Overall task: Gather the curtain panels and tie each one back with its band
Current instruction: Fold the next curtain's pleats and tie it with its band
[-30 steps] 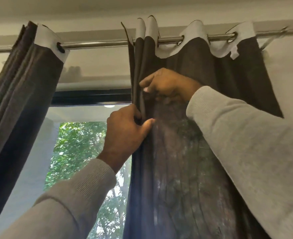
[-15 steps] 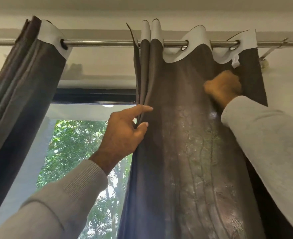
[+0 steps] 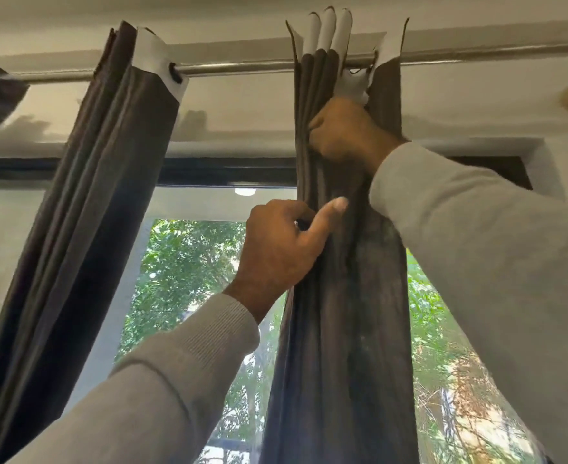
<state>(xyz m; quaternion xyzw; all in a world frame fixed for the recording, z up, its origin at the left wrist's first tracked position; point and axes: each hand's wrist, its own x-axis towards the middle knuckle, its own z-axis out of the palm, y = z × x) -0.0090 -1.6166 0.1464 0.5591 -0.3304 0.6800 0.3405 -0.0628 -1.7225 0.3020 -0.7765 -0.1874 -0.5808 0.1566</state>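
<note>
Gathering the right panel (image 3: 339, 329) into one bundle, high up near the rod (image 3: 242, 66). Best done by keeping the pleats stacked in order: pinch each fold flat against the last, slide the rings together along the rod, then run both grips downward so the bundle stays narrow to the height where a band would go. Worth avoiding a hard downward tug, which looks likely to strain the white header.

Left hand (image 3: 280, 252) curled round the left edge of the bundle, thumb pressed flat on the front folds. Right hand (image 3: 346, 130) higher, just under the header, fingers closed on the pleats from the right side.

Panel: dark brown, thin enough to pass light lower down, white header standing in several close folds above the rod. Hanging at centre-right, in front of the window (image 3: 192, 269), now bunched narrow with glass showing on both sides. Left panel (image 3: 101, 195) already drawn into tight pleats, hanging free. No band in view on either; tying not yet done.
</note>
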